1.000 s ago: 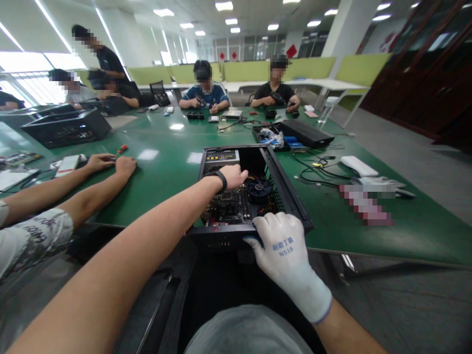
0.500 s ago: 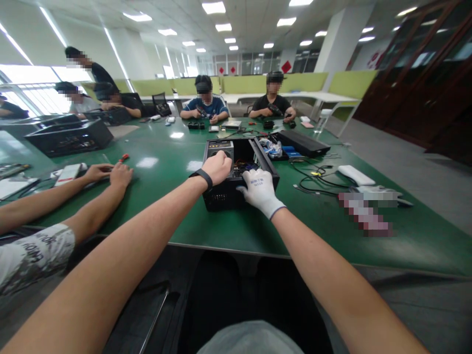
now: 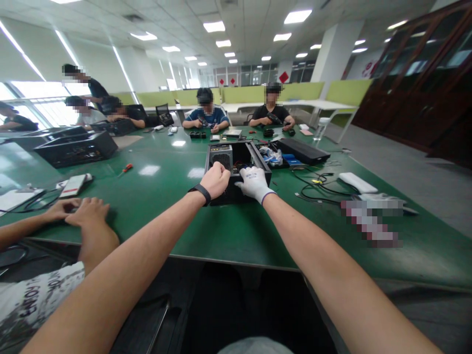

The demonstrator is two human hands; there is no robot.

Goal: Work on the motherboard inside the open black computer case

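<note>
An open black computer case (image 3: 241,194) lies on the green table in front of me. A power supply with a fan grille (image 3: 221,156) sits in its left part, and some wires show further right inside. My left hand (image 3: 215,181), bare with a black band at the wrist, is closed at the case's near left edge; its fingertips are hidden, so what they pinch cannot be made out. My right hand (image 3: 254,181) wears a white glove and grips the near edge further right, fingers over the rim and thumb on the outer side.
Beside me, another person's hands (image 3: 86,210) rest at the table edge near a red-handled screwdriver (image 3: 127,168). Right of the case are a black panel (image 3: 304,150), black cables (image 3: 309,184) and a white box (image 3: 357,182). Other people sit across the table.
My left hand has come down from over the power supply to the near edge. My right hand stays on the rim. The neighbour's hands have drawn back from the screwdriver toward the table edge.
</note>
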